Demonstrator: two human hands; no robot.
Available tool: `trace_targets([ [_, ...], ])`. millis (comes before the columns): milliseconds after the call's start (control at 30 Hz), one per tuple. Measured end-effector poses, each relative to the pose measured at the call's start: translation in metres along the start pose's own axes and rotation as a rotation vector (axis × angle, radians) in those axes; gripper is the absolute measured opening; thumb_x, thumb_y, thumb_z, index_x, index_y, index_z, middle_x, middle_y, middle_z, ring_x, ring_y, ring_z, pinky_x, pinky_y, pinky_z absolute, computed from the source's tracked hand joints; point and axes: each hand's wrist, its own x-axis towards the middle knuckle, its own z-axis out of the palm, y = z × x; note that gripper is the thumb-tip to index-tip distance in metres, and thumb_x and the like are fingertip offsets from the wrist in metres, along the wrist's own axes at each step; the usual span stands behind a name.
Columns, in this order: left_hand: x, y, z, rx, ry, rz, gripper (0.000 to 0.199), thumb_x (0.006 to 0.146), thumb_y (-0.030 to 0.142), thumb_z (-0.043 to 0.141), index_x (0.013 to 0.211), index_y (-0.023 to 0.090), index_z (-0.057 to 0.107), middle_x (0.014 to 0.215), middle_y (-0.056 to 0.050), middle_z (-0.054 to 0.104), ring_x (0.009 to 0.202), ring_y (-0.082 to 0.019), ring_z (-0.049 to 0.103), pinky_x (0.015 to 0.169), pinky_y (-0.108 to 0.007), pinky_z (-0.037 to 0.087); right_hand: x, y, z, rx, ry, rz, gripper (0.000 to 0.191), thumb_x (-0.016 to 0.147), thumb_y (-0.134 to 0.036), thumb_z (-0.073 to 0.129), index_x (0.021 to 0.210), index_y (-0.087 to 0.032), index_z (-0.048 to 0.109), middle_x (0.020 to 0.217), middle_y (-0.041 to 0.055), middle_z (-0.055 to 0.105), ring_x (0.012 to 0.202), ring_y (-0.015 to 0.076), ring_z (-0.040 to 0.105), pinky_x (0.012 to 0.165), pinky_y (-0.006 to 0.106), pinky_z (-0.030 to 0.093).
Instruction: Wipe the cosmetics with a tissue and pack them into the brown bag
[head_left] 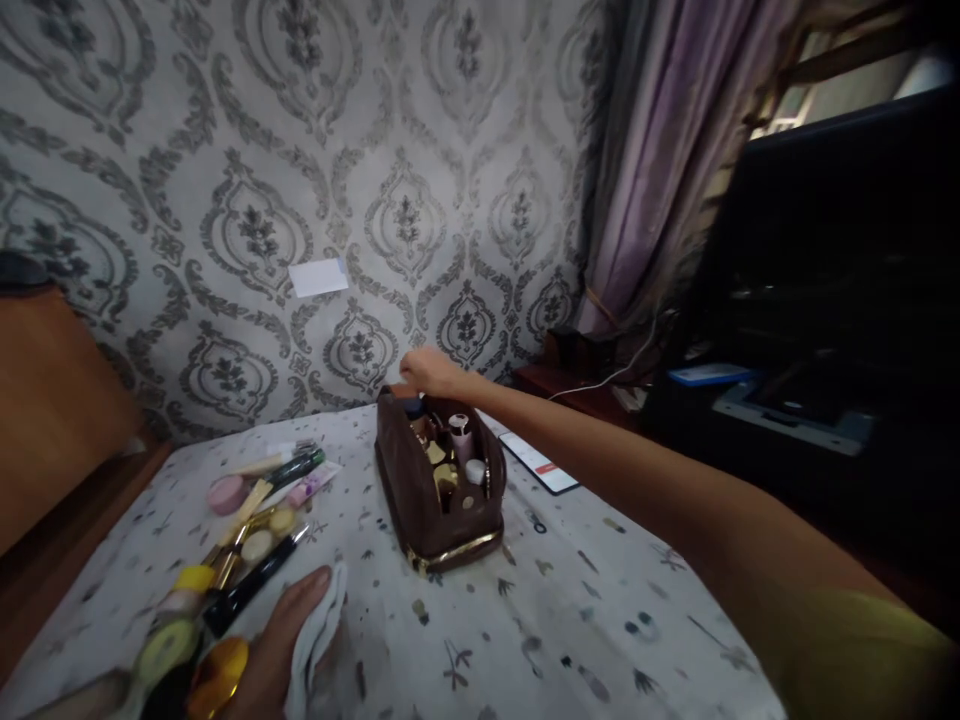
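Note:
A dark brown makeup bag (401, 490) with a gold zipper stands open on the patterned cloth. Inside it are a pinkish bottle with a shiny cap (461, 436), a small white-topped item (475, 471) and gold-coloured pieces. My right hand (433, 372) is at the bag's far end, its fingers curled; what they hold, if anything, is hidden. At the lower left, my left hand (279, 632) grips a folded whitish cloth (319, 625). Right beside that hand lie an amber round item (219, 676) and a black tube (255, 582).
Several cosmetics lie on the left, among them a pink jar (226, 494), a green tube (304, 464) and a yellow-lidded jar (193, 578). A phone (541, 464) lies right of the bag, under my forearm. A large black screen (817, 280) stands at the right.

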Motion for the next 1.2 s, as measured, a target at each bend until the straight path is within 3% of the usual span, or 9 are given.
trace_targets([
  [100,0.001,-0.005,0.015,-0.056,-0.002,-0.03,0.046,0.058,0.036,0.088,0.093,0.019,0.064,0.071,0.001,0.069,0.063,-0.017,0.068,0.054,-0.023,0.052,-0.027,-0.022,-0.004,0.067,0.128,-0.017,0.032,0.096,-0.018,0.039,0.102,-0.009,0.07,0.104,0.0155,0.071,0.094,0.0232,0.064,0.075,0.028,0.041],
  [133,0.002,-0.006,0.018,-0.069,-0.027,-0.026,0.047,0.057,0.037,0.088,0.092,0.019,0.063,0.067,0.002,0.067,0.06,-0.016,0.067,0.052,-0.023,0.05,-0.039,-0.032,-0.001,0.174,0.233,-0.038,0.029,0.096,-0.021,0.043,0.097,-0.011,0.07,0.099,0.0126,0.071,0.089,0.0218,0.064,0.074,0.028,0.04],
  [167,0.003,-0.006,0.019,-0.08,-0.035,-0.026,0.05,0.054,0.039,0.089,0.091,0.019,0.062,0.063,0.003,0.065,0.057,-0.015,0.065,0.049,-0.022,0.048,-0.052,-0.043,0.004,0.287,0.317,-0.085,0.024,0.095,-0.024,0.048,0.092,-0.013,0.069,0.093,0.0097,0.07,0.085,0.0202,0.063,0.074,0.027,0.04],
  [267,0.004,-0.006,0.019,-0.1,-0.079,-0.002,0.056,0.048,0.043,0.092,0.088,0.019,0.06,0.057,0.005,0.062,0.054,-0.015,0.062,0.046,-0.021,0.044,-0.093,-0.082,0.031,0.576,0.4,-0.272,0.021,0.091,-0.027,0.055,0.073,-0.018,0.062,0.076,0.0039,0.064,0.071,0.016,0.057,0.066,0.026,0.037],
  [400,0.006,-0.007,0.015,-0.095,-0.189,0.103,0.054,0.052,0.052,0.088,0.083,0.017,0.062,0.058,0.005,0.059,0.05,-0.011,0.055,0.046,-0.021,0.04,-0.128,-0.135,0.082,0.93,0.36,-0.284,0.04,0.094,-0.036,0.048,0.058,-0.021,0.042,0.059,-0.0014,0.047,0.057,0.0128,0.044,0.056,0.026,0.031],
  [500,0.009,-0.006,0.013,0.024,-0.258,0.266,0.05,0.062,0.061,0.078,0.079,0.016,0.06,0.06,0.004,0.057,0.052,-0.01,0.051,0.051,-0.021,0.04,-0.131,-0.167,0.12,1.175,0.295,-0.121,0.045,0.092,-0.044,0.045,0.055,-0.022,0.032,0.053,-0.0042,0.036,0.052,0.0111,0.037,0.053,0.025,0.027],
  [600,0.012,-0.005,0.012,0.154,-0.261,0.39,0.046,0.072,0.061,0.069,0.075,0.017,0.057,0.061,0.004,0.054,0.055,-0.01,0.048,0.053,-0.021,0.037,-0.122,-0.189,0.152,1.431,0.192,0.033,0.048,0.089,-0.053,0.042,0.053,-0.022,0.034,0.05,-0.0049,0.033,0.05,0.011,0.034,0.05,0.025,0.028],
  [800,0.016,-0.005,0.006,0.353,-0.245,0.56,0.031,0.077,0.047,0.066,0.073,0.019,0.055,0.064,0.004,0.05,0.064,-0.013,0.046,0.06,-0.024,0.036,-0.12,-0.203,0.185,1.529,0.214,0.128,0.048,0.085,-0.058,0.047,0.054,-0.023,0.036,0.052,-0.0047,0.033,0.051,0.0115,0.033,0.048,0.025,0.027],
  [1200,0.012,-0.011,0.002,0.602,-0.229,0.729,0.01,0.089,0.03,0.048,0.092,0.022,0.052,0.073,0.004,0.053,0.075,-0.017,0.052,0.072,-0.028,0.039,-0.126,-0.199,0.186,1.553,0.152,0.097,0.054,0.086,-0.063,0.047,0.052,-0.022,0.04,0.048,-0.0044,0.036,0.047,0.0111,0.034,0.045,0.024,0.027],
])
